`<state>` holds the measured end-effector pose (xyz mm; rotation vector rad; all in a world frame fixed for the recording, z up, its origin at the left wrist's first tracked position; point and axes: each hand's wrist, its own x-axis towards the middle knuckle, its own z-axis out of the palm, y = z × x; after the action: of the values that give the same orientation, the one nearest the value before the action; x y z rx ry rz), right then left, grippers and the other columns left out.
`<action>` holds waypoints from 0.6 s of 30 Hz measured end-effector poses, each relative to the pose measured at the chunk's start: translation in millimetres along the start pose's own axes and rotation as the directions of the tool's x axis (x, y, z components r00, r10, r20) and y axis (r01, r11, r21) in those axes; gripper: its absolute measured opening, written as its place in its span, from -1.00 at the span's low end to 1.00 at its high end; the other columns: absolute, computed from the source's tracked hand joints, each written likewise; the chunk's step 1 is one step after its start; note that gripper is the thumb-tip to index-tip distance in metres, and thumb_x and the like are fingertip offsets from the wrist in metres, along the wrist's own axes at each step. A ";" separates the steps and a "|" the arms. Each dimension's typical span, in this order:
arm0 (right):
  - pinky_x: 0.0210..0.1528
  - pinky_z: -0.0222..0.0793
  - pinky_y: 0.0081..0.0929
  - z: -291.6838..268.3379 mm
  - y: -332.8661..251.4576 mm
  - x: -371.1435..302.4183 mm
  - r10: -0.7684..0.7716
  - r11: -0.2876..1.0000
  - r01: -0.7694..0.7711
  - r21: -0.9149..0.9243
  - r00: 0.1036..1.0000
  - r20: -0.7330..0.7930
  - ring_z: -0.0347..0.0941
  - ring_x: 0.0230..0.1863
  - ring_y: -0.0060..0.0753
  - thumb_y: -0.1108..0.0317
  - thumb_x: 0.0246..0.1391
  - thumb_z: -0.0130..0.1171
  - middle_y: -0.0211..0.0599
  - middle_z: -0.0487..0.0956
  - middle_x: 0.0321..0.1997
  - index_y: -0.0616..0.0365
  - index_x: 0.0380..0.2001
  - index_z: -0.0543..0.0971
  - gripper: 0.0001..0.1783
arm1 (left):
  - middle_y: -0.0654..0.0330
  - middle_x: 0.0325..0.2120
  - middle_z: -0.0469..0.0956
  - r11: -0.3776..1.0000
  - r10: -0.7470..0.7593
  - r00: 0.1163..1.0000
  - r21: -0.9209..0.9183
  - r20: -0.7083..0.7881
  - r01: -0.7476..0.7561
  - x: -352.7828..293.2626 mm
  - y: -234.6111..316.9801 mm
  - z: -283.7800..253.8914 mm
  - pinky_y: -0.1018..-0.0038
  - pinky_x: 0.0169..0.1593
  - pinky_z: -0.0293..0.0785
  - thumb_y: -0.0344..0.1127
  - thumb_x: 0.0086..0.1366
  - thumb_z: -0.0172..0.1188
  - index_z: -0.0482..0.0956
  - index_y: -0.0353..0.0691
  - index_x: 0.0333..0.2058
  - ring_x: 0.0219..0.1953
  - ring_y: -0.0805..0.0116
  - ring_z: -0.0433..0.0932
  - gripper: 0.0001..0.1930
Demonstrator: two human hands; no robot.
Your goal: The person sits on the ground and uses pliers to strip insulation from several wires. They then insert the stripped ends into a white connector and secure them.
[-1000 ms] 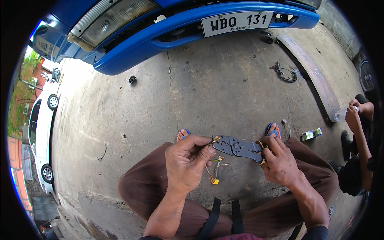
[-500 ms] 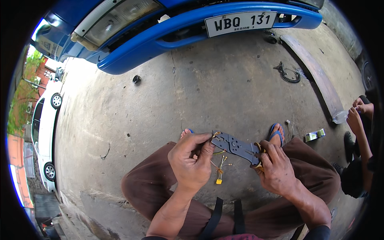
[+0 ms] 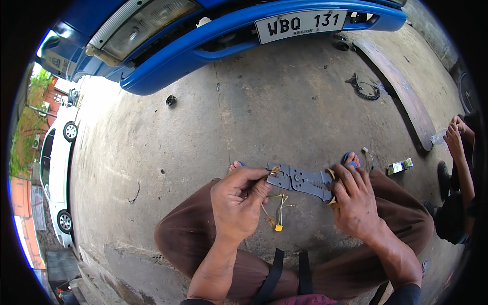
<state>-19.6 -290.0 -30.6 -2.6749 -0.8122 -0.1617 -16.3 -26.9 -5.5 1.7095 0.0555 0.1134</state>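
Observation:
My right hand is wrapped round the yellow handles of a dark grey wire crimper, whose flat head extends to the left. My left hand is closed in a pinch at the tip of that head, on a wire with a small brass terminal set at the jaws. How far the terminal sits inside the jaws I cannot tell. Below the tool, thin wires with brass ends hang with a yellow connector between my knees.
A blue vehicle bumper spans the far side. On the concrete lie a coiled black cable, a long plank, a small box and a black round part. At right, another person's hands hold clear plastic.
The crimper has turned closer to level, its handle end rising a little with my right hand. My left hand stays pinched at the jaw end.

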 end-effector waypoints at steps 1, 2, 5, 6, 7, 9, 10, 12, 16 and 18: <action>0.35 0.28 0.03 1.2 0.6 0.8 -0.002 0.997 0.000 -0.079 1.000 -0.028 0.38 0.30 0.16 0.54 -0.08 0.25 0.08 0.39 0.35 0.31 -0.04 0.57 -0.57 | 0.20 -0.43 0.67 1.000 -0.022 0.999 -0.017 0.030 0.022 -0.6 -1.0 0.9 0.65 -0.41 0.46 -0.57 0.30 0.37 0.67 -0.42 -0.19 -0.49 0.59 0.60 -0.87; 0.40 0.23 0.07 2.4 0.8 0.5 -0.004 0.988 -0.004 -0.157 0.999 -0.053 0.34 0.37 0.18 0.55 -0.04 0.24 0.08 0.36 0.42 0.29 0.01 0.58 -0.55 | 0.19 -0.42 0.67 0.998 -0.034 0.998 -0.041 0.043 0.036 -2.3 -2.8 3.7 0.64 -0.41 0.47 -0.59 0.29 0.37 0.67 -0.43 -0.18 -0.47 0.58 0.61 -0.86; 0.55 0.00 0.16 9.0 0.9 0.3 0.057 0.998 -0.056 -0.041 0.998 0.026 0.07 0.58 0.24 0.62 -0.05 0.22 0.06 0.20 0.57 0.25 0.07 0.59 -0.49 | 0.18 -0.40 0.67 0.998 -0.048 0.998 -0.048 0.046 0.050 -6.6 -9.9 11.7 0.63 -0.39 0.49 -0.64 0.25 0.37 0.67 -0.44 -0.19 -0.44 0.55 0.64 -0.84; 0.58 -0.02 0.15 11.2 0.3 -0.1 0.064 0.998 -0.063 -0.016 0.997 0.036 0.03 0.60 0.24 0.65 -0.09 0.22 0.08 0.19 0.57 0.27 0.03 0.59 -0.50 | 0.17 -0.40 0.66 0.997 -0.055 0.998 -0.058 0.033 0.057 -7.8 -12.2 13.6 0.62 -0.39 0.49 -0.66 0.23 0.36 0.67 -0.44 -0.20 -0.43 0.55 0.65 -0.84; 0.60 -0.07 0.16 12.9 -0.2 -0.4 0.079 0.997 -0.080 0.018 0.994 0.079 -0.02 0.62 0.23 0.66 -0.10 0.22 0.09 0.12 0.61 0.28 0.07 0.57 -0.45 | 0.17 -0.40 0.66 0.998 -0.048 0.999 -0.027 0.022 0.049 -8.7 -14.2 14.7 0.63 -0.39 0.49 -0.66 0.23 0.36 0.67 -0.44 -0.20 -0.43 0.54 0.65 -0.84; 0.58 -0.04 0.17 14.4 -2.8 -1.1 0.055 0.997 -0.058 0.053 0.997 0.063 0.03 0.60 0.25 0.67 -0.11 0.21 0.13 0.17 0.56 0.31 0.06 0.55 -0.46 | 0.16 -0.39 0.65 0.999 -0.046 0.999 -0.021 -0.015 0.046 -8.6 -16.6 14.5 0.63 -0.38 0.49 -0.68 0.21 0.36 0.66 -0.45 -0.22 -0.43 0.54 0.64 -0.84; 0.58 -0.03 0.17 13.9 -3.7 -1.2 0.051 0.996 -0.055 0.070 0.997 0.062 0.06 0.58 0.26 0.67 -0.11 0.21 0.16 0.20 0.54 0.32 0.05 0.54 -0.46 | 0.12 -0.38 0.67 0.999 -0.021 1.000 0.044 0.009 0.021 -8.0 -16.9 13.5 0.59 -0.37 0.57 -0.64 0.27 0.32 0.64 -0.46 -0.20 -0.42 0.52 0.66 -0.87; 0.47 0.12 0.16 10.4 -4.1 -1.1 0.014 0.999 -0.017 0.051 0.998 0.068 0.22 0.46 0.25 0.59 -0.06 0.26 0.16 0.29 0.41 0.31 0.04 0.53 -0.50 | 0.06 -0.36 0.70 0.992 0.028 0.998 0.124 0.057 -0.035 -6.5 -16.6 11.1 0.51 -0.36 0.74 -0.57 0.40 0.26 0.60 -0.49 -0.15 -0.42 0.48 0.68 -0.90; 0.26 0.35 0.05 2.6 -2.3 -0.2 0.016 0.974 -0.035 0.222 0.996 0.086 0.45 0.19 0.16 0.52 -0.13 0.40 0.06 0.41 0.14 0.31 -0.11 0.51 -0.55 | 0.10 -0.37 0.70 0.988 -0.019 0.996 0.157 0.086 0.006 -6.2 -14.0 10.0 0.53 -0.35 0.75 -0.50 0.41 0.28 0.61 -0.46 -0.16 -0.42 0.51 0.67 -0.88; 0.13 0.43 -0.08 2.6 -1.4 0.6 0.016 0.977 -0.024 0.212 0.999 0.041 0.50 0.07 0.09 0.50 -0.19 0.47 0.03 0.42 0.08 0.30 -0.16 0.50 -0.52 | 0.11 -0.37 0.70 0.989 -0.032 0.996 0.145 0.078 0.021 -6.2 -13.4 10.5 0.54 -0.35 0.75 -0.47 0.42 0.29 0.62 -0.45 -0.16 -0.42 0.52 0.67 -0.86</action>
<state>-19.9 -287.7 -32.6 -2.4902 -0.7677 -0.0154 -20.9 -36.0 -20.4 1.8554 0.0275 0.0211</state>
